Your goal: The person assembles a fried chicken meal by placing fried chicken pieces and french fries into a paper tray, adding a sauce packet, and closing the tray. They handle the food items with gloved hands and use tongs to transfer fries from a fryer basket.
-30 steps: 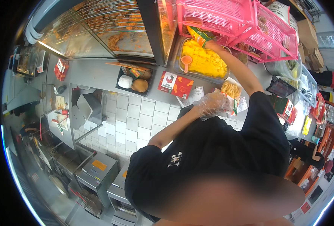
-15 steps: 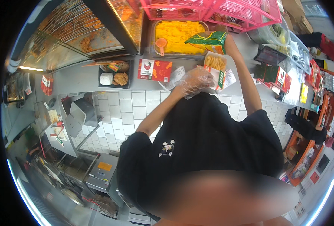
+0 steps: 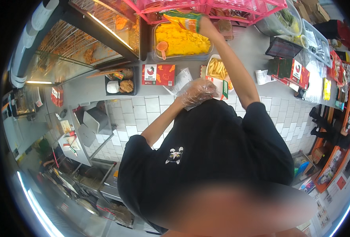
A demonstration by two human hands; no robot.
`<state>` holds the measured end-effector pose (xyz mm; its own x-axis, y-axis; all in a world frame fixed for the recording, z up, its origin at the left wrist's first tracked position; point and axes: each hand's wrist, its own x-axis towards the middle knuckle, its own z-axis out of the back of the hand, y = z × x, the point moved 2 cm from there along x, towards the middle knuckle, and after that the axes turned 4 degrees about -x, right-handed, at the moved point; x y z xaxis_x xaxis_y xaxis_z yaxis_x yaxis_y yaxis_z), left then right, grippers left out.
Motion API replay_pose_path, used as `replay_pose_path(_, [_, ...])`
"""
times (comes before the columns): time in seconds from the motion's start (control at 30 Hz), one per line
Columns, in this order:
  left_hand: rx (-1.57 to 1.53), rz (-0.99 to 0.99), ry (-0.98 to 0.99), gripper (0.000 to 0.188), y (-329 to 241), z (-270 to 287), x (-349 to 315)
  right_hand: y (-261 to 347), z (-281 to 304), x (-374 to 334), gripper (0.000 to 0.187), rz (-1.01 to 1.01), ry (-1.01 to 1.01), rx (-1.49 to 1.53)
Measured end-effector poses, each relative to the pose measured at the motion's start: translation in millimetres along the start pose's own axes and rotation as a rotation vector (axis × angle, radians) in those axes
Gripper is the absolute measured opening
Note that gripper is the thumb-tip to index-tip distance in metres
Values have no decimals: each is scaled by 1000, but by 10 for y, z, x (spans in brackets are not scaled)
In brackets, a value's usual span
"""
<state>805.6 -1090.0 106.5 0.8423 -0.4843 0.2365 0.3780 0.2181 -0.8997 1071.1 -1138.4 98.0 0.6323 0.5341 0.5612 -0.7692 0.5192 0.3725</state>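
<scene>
My right hand point(image 3: 206, 26) is closed round a green and yellow packet point(image 3: 181, 21), held above the far edge of the clear tub point(image 3: 210, 55) of yellow food. An orange scoop point(image 3: 162, 46) lies on that food. My left hand point(image 3: 200, 91), in a clear plastic glove, is closed at the near left side of a paper box of fries point(image 3: 217, 68), by the counter's front edge. Its fingertips are partly hidden. Left of the glove, a red and white carton point(image 3: 158, 74) lies flat beside paper slips point(image 3: 182, 79).
A black tray point(image 3: 121, 85) holds fried chicken and a white, rounded item. A heated glass cabinet point(image 3: 115, 27) stands at the far left. Pink baskets point(image 3: 238, 12) line the back. Rightward are a dark screen point(image 3: 283, 48), stacked cartons point(image 3: 297, 73) and a clear bin point(image 3: 281, 23).
My right hand has carried the packet left and away from me, from above the fries to over the tub's far edge. My left hand stays by the fries box.
</scene>
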Motion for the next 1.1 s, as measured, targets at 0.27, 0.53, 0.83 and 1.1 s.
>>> replay_pose_path(0.27, [43, -14, 76, 25, 54, -89, -14, -210, 492, -480, 30, -326, 556, 210])
replay_pose_path(0.53, [122, -18, 79, 31, -17, -82, 45, -273, -150, -290, 26, -1110, 43, 1642])
replay_pose_path(0.83, [-134, 211, -37, 26, 0, -86, -38, -215, -1114, 42, 28, -1274, -234, 1825])
replay_pose_path(1.1, [-29, 29, 3, 27, 76, -63, -46, -99, -371, -228, 22, -467, 96, 119])
